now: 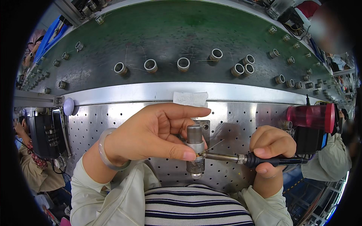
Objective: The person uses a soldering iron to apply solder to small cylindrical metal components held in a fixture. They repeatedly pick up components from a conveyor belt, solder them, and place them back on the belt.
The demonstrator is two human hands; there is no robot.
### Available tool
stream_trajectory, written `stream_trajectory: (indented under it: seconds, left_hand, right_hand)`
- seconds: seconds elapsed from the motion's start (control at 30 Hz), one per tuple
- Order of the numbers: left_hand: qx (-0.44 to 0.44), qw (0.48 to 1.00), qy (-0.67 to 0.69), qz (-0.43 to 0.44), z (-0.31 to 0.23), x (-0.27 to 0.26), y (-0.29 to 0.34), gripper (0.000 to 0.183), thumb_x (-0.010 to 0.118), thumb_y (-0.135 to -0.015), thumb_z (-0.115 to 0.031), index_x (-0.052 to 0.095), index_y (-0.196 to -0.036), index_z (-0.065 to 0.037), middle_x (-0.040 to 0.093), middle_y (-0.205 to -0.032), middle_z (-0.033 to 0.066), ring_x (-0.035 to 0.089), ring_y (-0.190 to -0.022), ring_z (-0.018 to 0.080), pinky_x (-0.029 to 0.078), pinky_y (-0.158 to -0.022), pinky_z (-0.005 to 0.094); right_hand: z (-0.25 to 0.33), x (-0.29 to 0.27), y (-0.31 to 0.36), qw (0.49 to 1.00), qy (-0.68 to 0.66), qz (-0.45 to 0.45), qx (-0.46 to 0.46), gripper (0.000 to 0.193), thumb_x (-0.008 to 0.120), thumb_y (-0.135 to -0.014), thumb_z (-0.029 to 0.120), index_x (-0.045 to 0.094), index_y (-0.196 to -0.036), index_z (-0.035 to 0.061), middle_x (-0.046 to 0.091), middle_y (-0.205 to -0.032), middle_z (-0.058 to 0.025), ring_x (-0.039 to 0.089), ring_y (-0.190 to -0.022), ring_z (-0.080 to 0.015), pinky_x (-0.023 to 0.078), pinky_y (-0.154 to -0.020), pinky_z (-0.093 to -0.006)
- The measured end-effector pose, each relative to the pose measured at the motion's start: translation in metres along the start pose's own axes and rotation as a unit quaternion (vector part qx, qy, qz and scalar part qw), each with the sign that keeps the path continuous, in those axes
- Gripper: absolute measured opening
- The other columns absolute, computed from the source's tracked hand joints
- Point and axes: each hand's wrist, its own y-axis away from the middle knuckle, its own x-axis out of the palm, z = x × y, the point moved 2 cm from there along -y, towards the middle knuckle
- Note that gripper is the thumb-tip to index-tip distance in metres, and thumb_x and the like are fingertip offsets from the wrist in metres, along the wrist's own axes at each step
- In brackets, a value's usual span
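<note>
While the green belt takes the far part of the view, the perforated metal bench spreads nearer to the person; above this bench the left hand is closed around the metal cylinder, with thumb on its near face, index finger stretched out free; the right hand grips the soldering iron by its black handle, between thumb and bent fingers; the tip points at the cylinder's right side, close to the left thumb; smaller are the metal sleeves on the belt; finest is the thin wire, which sticks out beside the iron's tip.

I judge the cylinder to be rather heavy, stiff and a little slippery where smooth; it is best held around its middle, from the left; the wire should be light and easily bent; the iron is safe only by the handle, since its barrel is probably hot.

Most left fingertips are hidden behind the cylinder; I cannot tell what supports it, nor whether the iron's tip truly touches.
</note>
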Motion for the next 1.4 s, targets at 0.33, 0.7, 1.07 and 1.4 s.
stream_trajectory:
  seconds: [0.33,0.7,1.07,1.4]
  left_hand:
    - [-0.003,1.0,-0.011,-0.011,0.001,0.002,0.001,0.075,0.073,-0.07,0.008,0.037,-0.136,0.008,0.063,-0.103,0.0199,0.063,-0.094,0.019,0.051,-0.083,0.0253]
    - [0.002,1.0,-0.015,-0.015,-0.002,0.007,0.003,0.074,0.07,-0.073,0.006,0.035,-0.138,0.007,0.063,-0.103,0.0208,0.063,-0.092,0.0179,0.049,-0.084,0.0249]
    - [0.004,1.0,-0.006,0.007,-0.001,0.003,0.001,0.076,0.07,-0.071,0.007,0.034,-0.138,0.007,0.063,-0.102,0.0232,0.064,-0.093,0.0191,0.05,-0.084,0.0249]
    - [-0.023,0.999,0.003,0.036,-0.001,-0.003,-0.008,0.082,0.074,-0.068,0.007,0.034,-0.139,0.003,0.063,-0.102,0.0232,0.064,-0.093,0.0205,0.052,-0.079,0.0236]
  right_hand:
    - [0.002,0.0,0.001,1.0,0.02,0.008,-0.006,0.027,0.081,-0.064,0.007,0.065,-0.083,-0.0027,0.061,-0.065,-0.0098,0.058,-0.053,-0.0204,0.044,-0.049,-0.0266]
    - [-0.001,-0.004,0.002,1.0,-0.002,0.001,-0.006,0.027,0.081,-0.064,0.007,0.066,-0.084,-0.0036,0.062,-0.066,-0.0116,0.058,-0.054,-0.0215,0.045,-0.051,-0.0274]
    - [0.002,-0.002,0.004,0.999,-0.003,-0.038,-0.001,0.023,0.078,-0.066,0.006,0.064,-0.081,-0.0034,0.06,-0.064,-0.0109,0.057,-0.053,-0.0206,0.044,-0.049,-0.0273]
    - [-0.001,-0.005,0.004,0.998,-0.042,-0.044,-0.007,0.022,0.076,-0.069,0.005,0.063,-0.085,-0.0051,0.06,-0.065,-0.011,0.056,-0.052,-0.0202,0.044,-0.049,-0.0275]
